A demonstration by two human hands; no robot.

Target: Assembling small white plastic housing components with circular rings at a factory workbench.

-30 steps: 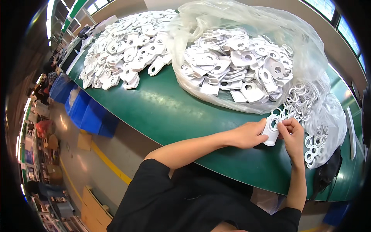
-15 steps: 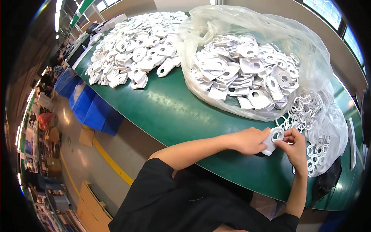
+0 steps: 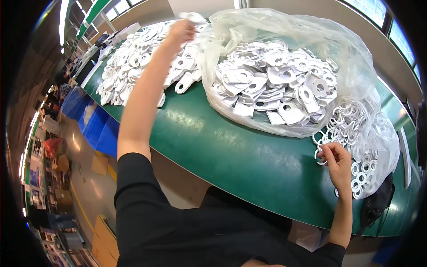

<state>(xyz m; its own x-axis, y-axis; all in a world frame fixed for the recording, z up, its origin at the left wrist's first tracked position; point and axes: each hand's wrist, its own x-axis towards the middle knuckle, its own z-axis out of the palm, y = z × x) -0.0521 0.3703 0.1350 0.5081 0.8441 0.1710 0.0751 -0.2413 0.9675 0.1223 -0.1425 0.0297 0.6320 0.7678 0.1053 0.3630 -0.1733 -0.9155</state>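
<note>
No lettering, number or sign is readable to me from here: not on the white plastic plates (image 3: 291,112) heaped on the green bench (image 3: 200,138), nor on the clear plastic bag (image 3: 356,53) around some of them. The crowded shelving (image 3: 33,167) left of the bench is too small and blurred to read.

The table top (image 3: 240,162) is finished in plain dark green. Flat parts (image 3: 292,116) and rings (image 3: 349,119) are both supplied in plain white. The plastic bag (image 3: 351,49) is formed of milky, translucent film. Bins (image 3: 98,129) are coloured blue. The shirt (image 3: 195,231) is coloured plain black. The grey floor (image 3: 91,180) is marked with a yellow line (image 3: 111,172).
</note>
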